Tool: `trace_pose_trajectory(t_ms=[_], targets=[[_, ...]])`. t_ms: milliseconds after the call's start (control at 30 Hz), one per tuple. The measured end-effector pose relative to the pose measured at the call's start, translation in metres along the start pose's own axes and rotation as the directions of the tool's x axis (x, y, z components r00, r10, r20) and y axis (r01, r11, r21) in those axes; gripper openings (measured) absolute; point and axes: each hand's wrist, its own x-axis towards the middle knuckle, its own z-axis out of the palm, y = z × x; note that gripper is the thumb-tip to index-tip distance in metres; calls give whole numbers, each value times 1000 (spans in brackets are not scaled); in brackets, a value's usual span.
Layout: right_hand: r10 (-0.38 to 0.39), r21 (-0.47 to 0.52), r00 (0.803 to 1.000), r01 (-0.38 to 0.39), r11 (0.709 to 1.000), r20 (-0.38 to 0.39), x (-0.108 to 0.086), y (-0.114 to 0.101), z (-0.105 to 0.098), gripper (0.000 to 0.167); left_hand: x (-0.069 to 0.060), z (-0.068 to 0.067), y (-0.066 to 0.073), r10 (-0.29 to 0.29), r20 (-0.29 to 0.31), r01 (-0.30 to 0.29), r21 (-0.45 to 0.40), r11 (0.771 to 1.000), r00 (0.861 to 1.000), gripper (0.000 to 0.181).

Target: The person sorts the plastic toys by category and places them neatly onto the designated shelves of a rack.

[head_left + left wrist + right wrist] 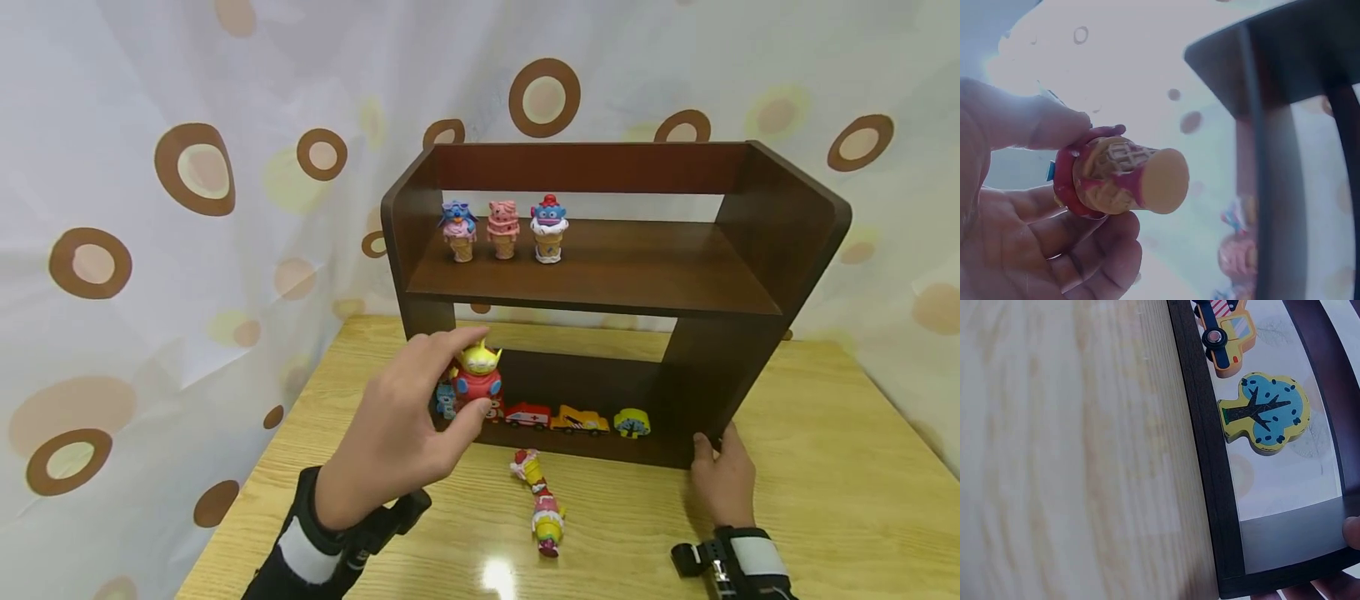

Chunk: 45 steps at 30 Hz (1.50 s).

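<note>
Between thumb and fingers, my left hand pinches an ice-cream-cone figurine with a yellow three-eyed head and a red body. It is held up in front of the left part of the lower shelf. The left wrist view shows its waffle cone with a flat tan base. My right hand holds the lower right corner of the dark brown two-tier shelf; in the right wrist view its thumb rests on the side panel, with fingers below the edge.
Three cone figurines stand on the upper tier's left. Below are a red-and-white ambulance, a yellow truck, a tree piece and a partly hidden blue figure. Cone figurines lie on the wooden table.
</note>
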Motion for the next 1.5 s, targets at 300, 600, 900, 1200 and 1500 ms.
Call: trace_pose_trajectory(t_ms=[300, 600, 900, 1200, 1500], targets=[[3, -11, 1000, -3, 1000, -13, -2, 3, 0, 41, 54, -2, 15, 104, -56, -105, -22, 994, 993, 56], [-13, -16, 1000, 13, 1000, -22, 0, 2, 2, 40, 91, 0, 15, 116, -78, -124, -108, 986, 990, 55], [-8, -24, 1000, 8, 1000, -9, 0, 1, 1, 40, 124, 6, 11, 128, -41, -132, -130, 983, 991, 54], [-14, -15, 1000, 14, 1000, -23, -2, -1, 0, 39, 166, 20, 12, 128, 66, -117, -156, 981, 990, 52], [-26, -7, 999, 26, 1000, -42, -5, -2, 0, 39, 202, 40, 4, 62, 154, -52, -65, 997, 986, 52]])
